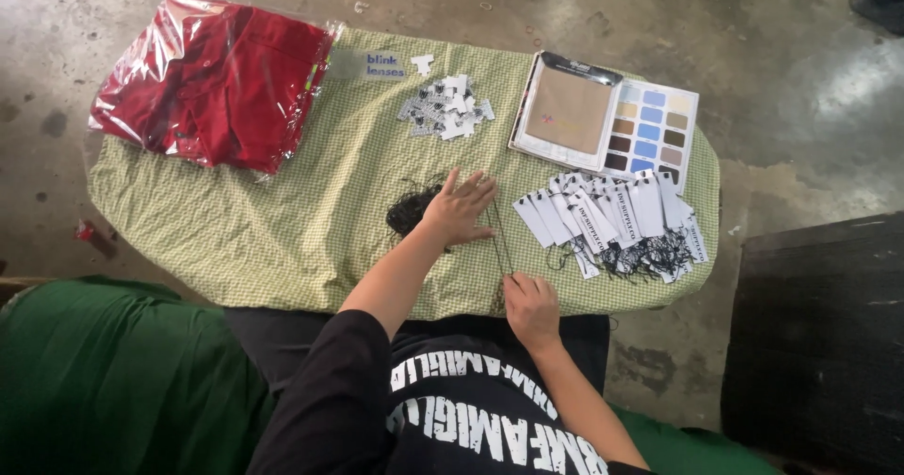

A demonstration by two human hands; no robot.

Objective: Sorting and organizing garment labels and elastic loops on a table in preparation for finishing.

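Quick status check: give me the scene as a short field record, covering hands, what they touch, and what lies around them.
surface: green checked cloth over a low table
left hand: flat, fingers spread, pressing on a bundle of black strings
right hand: at the near edge, grip pinched on a single black string that runs up to the left hand
right of hands: fanned white hang tags with black loops
far side: small white tags pile, colour swatch card
far left: red garment in clear bag

Garment workshop: concrete floor (565, 4), hang tags (612, 213), bagged red clothing (217, 80).
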